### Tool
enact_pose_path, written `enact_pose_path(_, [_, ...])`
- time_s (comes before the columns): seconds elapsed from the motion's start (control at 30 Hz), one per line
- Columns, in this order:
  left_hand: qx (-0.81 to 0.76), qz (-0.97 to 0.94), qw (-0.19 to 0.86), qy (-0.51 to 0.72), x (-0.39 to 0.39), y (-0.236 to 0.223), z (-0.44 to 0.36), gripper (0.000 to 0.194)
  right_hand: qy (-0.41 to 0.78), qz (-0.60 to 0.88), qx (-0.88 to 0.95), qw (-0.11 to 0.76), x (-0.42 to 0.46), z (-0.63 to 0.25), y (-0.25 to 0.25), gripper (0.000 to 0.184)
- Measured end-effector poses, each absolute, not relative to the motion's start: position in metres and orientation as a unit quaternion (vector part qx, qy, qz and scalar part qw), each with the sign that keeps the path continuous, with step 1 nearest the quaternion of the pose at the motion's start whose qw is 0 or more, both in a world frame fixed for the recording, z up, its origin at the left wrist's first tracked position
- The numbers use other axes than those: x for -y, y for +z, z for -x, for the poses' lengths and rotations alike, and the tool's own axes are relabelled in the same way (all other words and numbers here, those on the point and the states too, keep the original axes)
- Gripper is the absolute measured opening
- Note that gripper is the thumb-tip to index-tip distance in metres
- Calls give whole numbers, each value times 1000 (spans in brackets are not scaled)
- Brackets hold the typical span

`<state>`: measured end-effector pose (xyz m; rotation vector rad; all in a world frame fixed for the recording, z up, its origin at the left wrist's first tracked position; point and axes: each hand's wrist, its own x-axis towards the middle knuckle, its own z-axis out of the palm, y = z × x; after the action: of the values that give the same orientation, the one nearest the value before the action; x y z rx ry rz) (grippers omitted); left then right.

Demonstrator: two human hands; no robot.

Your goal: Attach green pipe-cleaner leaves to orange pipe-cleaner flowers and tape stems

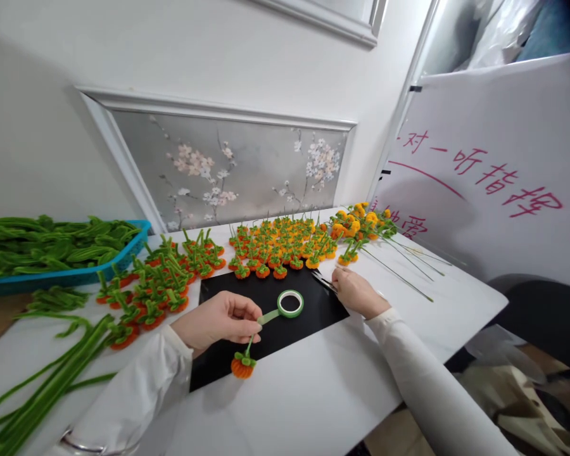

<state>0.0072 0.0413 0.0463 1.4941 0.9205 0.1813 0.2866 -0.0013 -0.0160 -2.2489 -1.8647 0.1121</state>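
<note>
My left hand pinches the thin green stem of an orange fuzzy-wire flower, which hangs head down beneath my fingers. The same fingers hold the loose end of a strip of green tape. That strip runs to the tape roll resting on a black mat. At the mat's right edge my right hand is closed around scissors, whose silver blades point left. Their handles are hidden by my fingers.
Behind the mat stand rows of orange and yellow flower heads. Long-stemmed yellow flowers lie back right. At left are a blue basket of green leaves and long green fuzzy wires. A panelled wall rises behind the table.
</note>
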Motion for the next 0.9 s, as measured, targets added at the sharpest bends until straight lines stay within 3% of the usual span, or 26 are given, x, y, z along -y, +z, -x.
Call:
enact_pose_path(0.2, [-394,-648,645,95,-42,42,-8,21,26,766,624,150,10,-275,-19,15])
enact_pose_path(0.3, [-392,-644,650,98,-42,39,-9,22,28,765,619,174,16,-271,-14,8])
enact_pose_path(0.4, [-398,-633,655,103,-42,38,-8,24,52,744,617,253,38,-249,-6,13])
enact_pose_path(0.47, [-404,-626,658,105,-42,37,-8,24,268,628,574,452,61,-221,-4,19])
enact_pose_path(0.57, [-411,-618,661,111,-42,37,-7,25,606,440,414,518,94,-176,-9,30])
enact_pose_path(0.77, [-417,-617,659,109,-42,41,-7,25,771,321,122,536,102,-140,-19,46])
enact_pose_path(0.9, [-416,-620,657,107,-42,41,-7,25,796,304,79,517,94,-139,-14,39])
